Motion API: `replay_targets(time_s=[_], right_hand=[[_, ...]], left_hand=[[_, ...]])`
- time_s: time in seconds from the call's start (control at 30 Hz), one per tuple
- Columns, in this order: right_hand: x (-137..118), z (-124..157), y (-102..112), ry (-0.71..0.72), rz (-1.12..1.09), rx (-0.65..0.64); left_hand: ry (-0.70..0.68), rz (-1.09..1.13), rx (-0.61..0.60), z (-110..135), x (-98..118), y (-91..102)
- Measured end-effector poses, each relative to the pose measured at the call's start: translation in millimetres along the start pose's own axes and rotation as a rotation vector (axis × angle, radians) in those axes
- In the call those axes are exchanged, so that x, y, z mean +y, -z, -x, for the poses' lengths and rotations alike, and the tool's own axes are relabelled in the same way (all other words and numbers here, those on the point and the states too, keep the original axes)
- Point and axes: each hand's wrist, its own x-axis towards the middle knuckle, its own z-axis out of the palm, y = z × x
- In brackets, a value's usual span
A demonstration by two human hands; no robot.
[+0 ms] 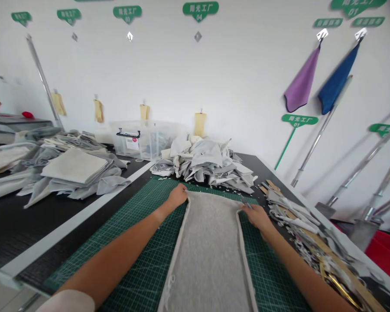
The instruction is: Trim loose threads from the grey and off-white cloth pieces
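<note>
Cloth (208, 260): where is it against my fingers?

It lies flat on the green cutting mat (143, 247), its length running away from you, between your two hands. Your left hand (175, 197) is at the far left corner, with the fingertips (183, 189) resting on the cloth, slightly spread and not visibly pinching.

And my right hand (255, 218)?

It's on the cloth's right edge near the far end, with the fingers (247, 209) partly curled. Something small and thin shows at them, but it's too blurred to name, so I can't tell whether they have hold of it.

What's around me?

A heap of grey scraps (203, 162) sits just past the cloth's far edge. Right of the mat lie offcuts (295, 216), with gold-handled scissors (339, 281) among them.
</note>
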Motion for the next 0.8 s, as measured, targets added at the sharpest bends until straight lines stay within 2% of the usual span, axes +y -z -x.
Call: replay_targets(time_s=[0.13, 0.3, 0.63, 0.8], right_hand=[[7, -1, -6, 0.126, 0.224, 0.082], [4, 10, -9, 0.098, 0.406, 0.129], [-5, 20, -9, -0.015, 0.561, 0.138], [-8, 22, -8, -0.049, 0.573, 0.144]], left_hand=[[0.024, -0.207, -0.071, 11, 8, -11.7], [-0.013, -0.406, 0.006, 25, 23, -18.1], [0.025, -0.24, -0.005, 3, -3, -4.6], [0.009, -0.169, 0.088, 6, -4, -10.5]])
